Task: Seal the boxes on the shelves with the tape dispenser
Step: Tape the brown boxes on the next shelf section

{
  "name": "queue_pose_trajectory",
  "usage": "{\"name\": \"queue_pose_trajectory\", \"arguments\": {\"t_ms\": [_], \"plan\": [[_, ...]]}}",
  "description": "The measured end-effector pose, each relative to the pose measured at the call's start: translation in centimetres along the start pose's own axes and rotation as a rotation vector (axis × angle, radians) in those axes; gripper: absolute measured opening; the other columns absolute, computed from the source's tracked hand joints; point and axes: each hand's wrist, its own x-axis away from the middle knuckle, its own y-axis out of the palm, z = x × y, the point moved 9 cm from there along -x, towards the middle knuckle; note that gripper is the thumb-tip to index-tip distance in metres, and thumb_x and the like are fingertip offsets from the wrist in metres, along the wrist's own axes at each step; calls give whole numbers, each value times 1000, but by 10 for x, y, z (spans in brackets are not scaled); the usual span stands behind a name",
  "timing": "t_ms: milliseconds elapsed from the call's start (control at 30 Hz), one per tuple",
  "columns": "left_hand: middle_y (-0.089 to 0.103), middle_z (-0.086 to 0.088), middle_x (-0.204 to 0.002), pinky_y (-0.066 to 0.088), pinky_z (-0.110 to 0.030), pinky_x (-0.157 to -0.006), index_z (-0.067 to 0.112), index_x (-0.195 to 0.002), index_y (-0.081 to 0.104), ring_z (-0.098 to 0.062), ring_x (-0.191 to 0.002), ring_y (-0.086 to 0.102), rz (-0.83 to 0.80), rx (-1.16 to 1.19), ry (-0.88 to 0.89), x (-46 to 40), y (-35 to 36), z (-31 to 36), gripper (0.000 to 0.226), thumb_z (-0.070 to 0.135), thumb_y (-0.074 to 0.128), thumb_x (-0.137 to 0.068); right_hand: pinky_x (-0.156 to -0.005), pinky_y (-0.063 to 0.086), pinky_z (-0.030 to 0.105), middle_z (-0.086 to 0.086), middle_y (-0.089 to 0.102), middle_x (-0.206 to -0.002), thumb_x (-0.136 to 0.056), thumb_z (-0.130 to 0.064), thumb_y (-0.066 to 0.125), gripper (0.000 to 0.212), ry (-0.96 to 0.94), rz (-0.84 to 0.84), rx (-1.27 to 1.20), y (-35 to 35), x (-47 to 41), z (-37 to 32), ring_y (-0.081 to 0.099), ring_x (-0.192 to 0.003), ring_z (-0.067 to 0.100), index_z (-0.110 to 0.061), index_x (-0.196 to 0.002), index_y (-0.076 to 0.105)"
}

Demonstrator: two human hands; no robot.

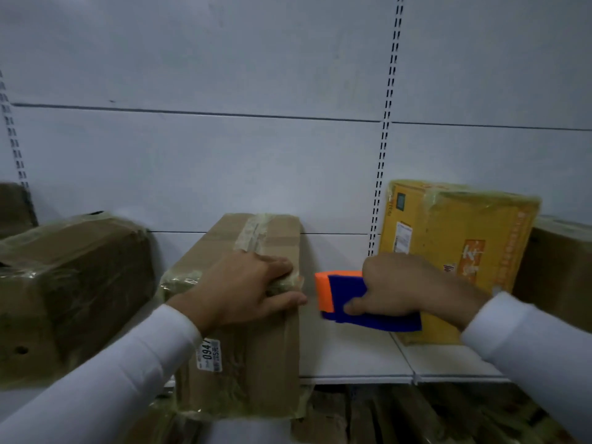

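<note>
A long brown cardboard box (253,354) lies on the white shelf (352,360), with clear tape along its top and a white label on its front face. My left hand (243,290) presses flat on the box's top front edge, thumb hooked over the right corner. To the right of the box, my right hand (407,286) grips a blue tape dispenser (355,299) with an orange front, held just beside the box's right edge. Whether tape spans between dispenser and box is too blurred to tell.
A yellow taped box (455,245) stands behind my right hand. A plastic-wrapped brown box (64,283) sits at the left, another brown box (557,270) at the far right. More cartons (416,418) lie on the level below. The white back panel has slotted uprights (384,139).
</note>
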Motion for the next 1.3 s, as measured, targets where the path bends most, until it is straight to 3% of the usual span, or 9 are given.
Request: {"name": "queue_pose_trajectory", "arguments": {"t_ms": [67, 233, 367, 500, 633, 733, 900, 1133, 1300], "plan": [[68, 3, -111, 51, -35, -77, 24, -109, 62, -23, -96, 64, 23, 26, 3, 5, -5, -3, 75, 81, 23, -78, -47, 31, 26, -5, 50, -61, -78, -75, 57, 55, 71, 38, 104, 12, 0, 9, 47, -52, 11, -23, -66, 43], [65, 3, -90, 36, -29, -62, 25, -91, 52, -22, -84, 63, 33, -1, -192, -5, 3, -2, 58, 78, 30, -77, -46, 31, 26, -4, 49, -54, -76, -80, 54, 62, 123, 136, -194, 23, 3, 20, 46, -45, 12, -20, -62, 46], [60, -1, -101, 31, -28, -63, 21, -91, 50, -24, -88, 60, 24, -111, -356, -13, 15, 8, 32, 51, 40, -86, -52, 39, 30, 3, 61, -62, -76, -78, 56, 63, 84, 206, -333, 7, 6, 19, 59, -53, 18, -16, -67, 54], [60, -1, -92, 35, -31, -59, 21, -80, 38, -28, -82, 61, -9, -88, -230, 0, 3, 3, 22, 42, 39, -86, -47, 37, 18, -3, 61, -55, -79, -69, 62, 54, 14, 179, -526, -1, 19, 27, 57, -45, 3, -17, -67, 56], [63, 2, -117, 50, -34, -83, 21, -110, 59, -21, -102, 61, -73, 109, -56, 40, -16, -27, 36, 44, 46, -86, -47, 41, 14, -4, 68, -62, -73, -60, 65, 43, -100, 152, -814, -9, 37, 45, 63, -51, 7, -18, -72, 62], [49, 9, -142, 39, -26, -106, 23, -139, 49, -8, -128, 48, -58, 218, -16, 72, -28, -50, 60, 54, 41, -88, -45, 40, 13, 0, 68, -61, -75, -54, 68, 33, -135, 144, -917, -15, 44, 55, 63, -50, 10, -23, -65, 65], [45, 11, -144, 30, -33, -113, 23, -139, 48, -13, -136, 38, -86, 191, 63, 81, -25, -64, 53, 50, 38, -95, -49, 43, 16, 2, 71, -68, -73, -56, 67, 43, -164, 98, -849, -16, 40, 44, 66, -55, 12, -13, -78, 66], [63, -10, -124, 41, -41, -100, 14, -122, 63, -30, -115, 57, 73, -69, -310, 75, -14, -124, 37, 15, 62, -85, -57, 49, 19, 0, 74, -80, -76, -58, 67, 47, -159, 43, -783, -2, 50, 36, 72, -71, 17, -13, -90, 67], [60, -11, -124, 37, -44, -100, 11, -121, 60, -31, -114, 55, 184, -104, -384, 38, -7, -78, 40, 30, 55, -86, -53, 44, 17, 3, 72, -72, -75, -62, 65, 54, -75, 58, -792, 4, 58, 54, 68, -60, 13, -8, -86, 67]]}}
